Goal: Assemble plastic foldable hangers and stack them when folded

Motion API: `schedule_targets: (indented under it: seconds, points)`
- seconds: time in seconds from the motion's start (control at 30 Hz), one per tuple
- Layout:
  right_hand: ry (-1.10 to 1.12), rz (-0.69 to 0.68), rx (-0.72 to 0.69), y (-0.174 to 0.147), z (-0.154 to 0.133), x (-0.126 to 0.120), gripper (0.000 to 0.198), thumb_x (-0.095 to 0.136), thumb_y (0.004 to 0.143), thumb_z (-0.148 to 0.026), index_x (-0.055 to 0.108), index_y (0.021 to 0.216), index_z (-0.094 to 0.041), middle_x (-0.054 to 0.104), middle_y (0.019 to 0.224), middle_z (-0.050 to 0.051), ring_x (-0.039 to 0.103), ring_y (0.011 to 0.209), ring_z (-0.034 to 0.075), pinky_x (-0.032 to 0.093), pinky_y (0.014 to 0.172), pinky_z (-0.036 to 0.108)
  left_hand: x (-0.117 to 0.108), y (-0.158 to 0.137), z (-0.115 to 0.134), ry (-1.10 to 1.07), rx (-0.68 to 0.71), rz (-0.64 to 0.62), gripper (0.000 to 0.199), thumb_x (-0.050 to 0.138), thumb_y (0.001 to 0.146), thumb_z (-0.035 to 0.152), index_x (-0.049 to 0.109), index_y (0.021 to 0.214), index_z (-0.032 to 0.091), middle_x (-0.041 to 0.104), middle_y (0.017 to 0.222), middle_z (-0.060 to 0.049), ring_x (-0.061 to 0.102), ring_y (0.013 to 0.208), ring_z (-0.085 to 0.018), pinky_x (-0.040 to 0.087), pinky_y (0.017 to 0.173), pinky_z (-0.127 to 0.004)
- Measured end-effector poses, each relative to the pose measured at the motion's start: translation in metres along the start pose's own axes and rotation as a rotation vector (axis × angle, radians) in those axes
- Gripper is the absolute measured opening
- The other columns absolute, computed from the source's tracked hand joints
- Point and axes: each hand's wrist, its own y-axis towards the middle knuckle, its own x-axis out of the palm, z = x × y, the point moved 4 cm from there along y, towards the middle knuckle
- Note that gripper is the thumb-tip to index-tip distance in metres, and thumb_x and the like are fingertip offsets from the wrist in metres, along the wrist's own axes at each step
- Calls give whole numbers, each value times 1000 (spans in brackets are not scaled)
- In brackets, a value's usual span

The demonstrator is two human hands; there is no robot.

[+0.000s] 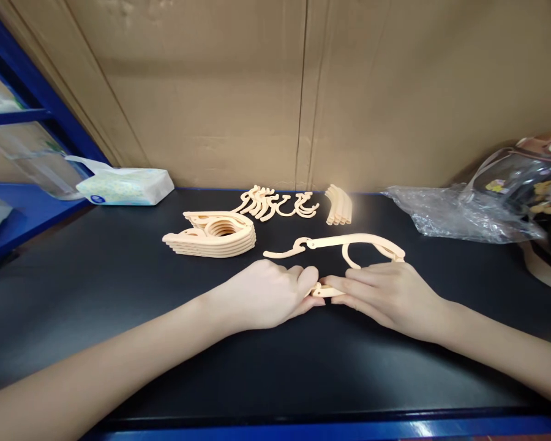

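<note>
A cream plastic folding clothes hanger (356, 241) is between my hands, low over the black table. One arm of it stretches out beyond my fingers, with curved pieces at its ends. My left hand (275, 294) is closed, thumb and fingers pinching the near end of a hanger piece. Opposite it, my right hand (390, 300) pinches the same near piece just to the right of a small round joint. Its knuckles overlap the hanger's right end. My fingers hide part of the joined pieces. To the left lies a neat stack of folded hangers (224, 248).
Behind are a heap of loose hooks (260, 202), a few more hooks (305, 206) and a bundle of curved hanger arms (338, 205). A tissue pack (128, 185) sits back left. A clear plastic bag (463, 214) lies right, before a transparent bag (509, 174). Cardboard (211, 92) walls the back.
</note>
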Motion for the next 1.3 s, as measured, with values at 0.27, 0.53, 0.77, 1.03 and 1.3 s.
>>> schedule_targets:
  seconds: [0.27, 0.53, 0.77, 1.03, 1.3]
  points:
    - [110, -55, 53, 0, 0, 3, 35, 35, 102, -32, 66, 106, -16, 63, 63, -2, 59, 53, 10, 38, 52, 24, 0, -2, 3, 130, 38, 43, 30, 30, 101, 37, 43, 84, 17, 60, 65, 0, 61, 48, -18, 31, 38, -27]
    - [295, -156, 104, 0, 3, 6, 32, 37, 101, -33, 65, 104, -18, 66, 69, -1, 62, 60, 11, 41, 56, 22, -4, -1, 6, 264, 68, 7, 34, 25, 102, 37, 44, 81, 18, 59, 66, -2, 59, 47, -17, 32, 39, -28]
    - [312, -167, 118, 0, 4, 6, 34, 37, 101, -34, 67, 99, -18, 65, 66, -1, 62, 58, 11, 41, 56, 22, -5, -5, 8, 202, 87, 87, 23, 33, 97, 29, 44, 80, 18, 59, 67, 0, 57, 48, -16, 37, 42, -28]
    - [300, -184, 120, 0, 4, 7, 37, 34, 101, -36, 66, 103, -19, 65, 67, 0, 61, 58, 12, 40, 55, 22, -8, -6, 6, 139, 103, 144, 21, 36, 95, 28, 45, 78, 19, 59, 64, 1, 55, 46, -15, 36, 41, -28]
    - [293, -183, 110, -1, 3, 10, 34, 36, 101, -34, 64, 109, -18, 65, 69, -1, 61, 59, 12, 39, 54, 24, -4, -5, 3, 32, 53, 117, 20, 39, 92, 27, 44, 75, 18, 61, 62, 1, 58, 47, -15, 34, 42, -25]
